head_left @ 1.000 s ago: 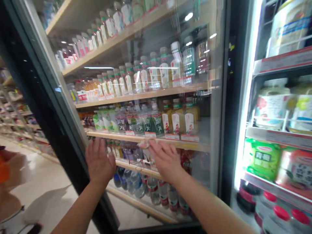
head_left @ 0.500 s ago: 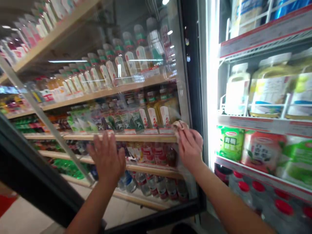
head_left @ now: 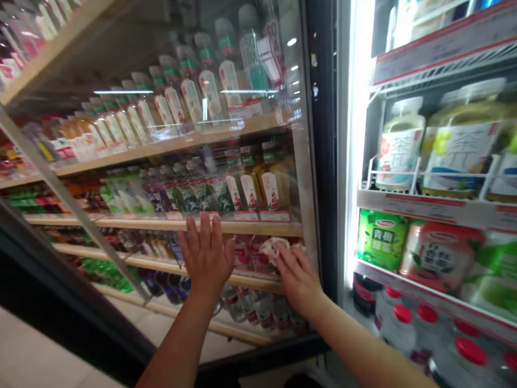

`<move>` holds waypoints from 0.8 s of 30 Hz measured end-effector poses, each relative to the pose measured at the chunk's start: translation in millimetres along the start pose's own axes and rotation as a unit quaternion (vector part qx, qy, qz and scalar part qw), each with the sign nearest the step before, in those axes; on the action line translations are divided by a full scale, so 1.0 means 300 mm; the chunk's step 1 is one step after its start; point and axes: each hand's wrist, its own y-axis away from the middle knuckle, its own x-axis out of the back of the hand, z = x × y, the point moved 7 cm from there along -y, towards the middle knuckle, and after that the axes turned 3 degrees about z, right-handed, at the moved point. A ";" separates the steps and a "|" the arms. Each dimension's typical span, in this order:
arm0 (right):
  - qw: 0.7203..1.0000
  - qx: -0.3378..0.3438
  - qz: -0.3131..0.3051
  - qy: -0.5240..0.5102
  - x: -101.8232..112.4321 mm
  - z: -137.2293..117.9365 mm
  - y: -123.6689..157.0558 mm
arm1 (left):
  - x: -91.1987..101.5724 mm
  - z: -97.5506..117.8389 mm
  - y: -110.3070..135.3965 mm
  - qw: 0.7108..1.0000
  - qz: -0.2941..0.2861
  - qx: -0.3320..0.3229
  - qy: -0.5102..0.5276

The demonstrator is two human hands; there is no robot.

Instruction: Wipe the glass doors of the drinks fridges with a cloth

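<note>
A glass door [head_left: 258,129] in a dark frame stands in front of me, and shelves of drinks show through it. My left hand [head_left: 208,256] lies flat against the glass, fingers stretched out and apart, with nothing in it. To its right, my right hand [head_left: 297,277] presses a crumpled pale cloth [head_left: 274,249] against the same pane, low and close to the right side of the frame. The cloth bunches under the fingertips, and part of it is hidden by them.
On the right is a lit cooler with wire-fronted shelves, holding tea bottles [head_left: 402,143], green cartons [head_left: 382,237] and red-capped bottles [head_left: 404,323]. The door's dark frame [head_left: 323,161] runs upright beside it. Beyond the glass, wooden shelves [head_left: 194,223] carry rows of bottles.
My right hand has moved down and to the left with the cloth. My left hand has shifted right and slightly down across the view, and the view itself has shifted a little.
</note>
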 end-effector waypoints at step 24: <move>1.000 0.014 0.018 -0.015 -0.082 -0.143 -0.059 | 0.164 -0.279 0.055 0.999 0.018 -0.032 -0.006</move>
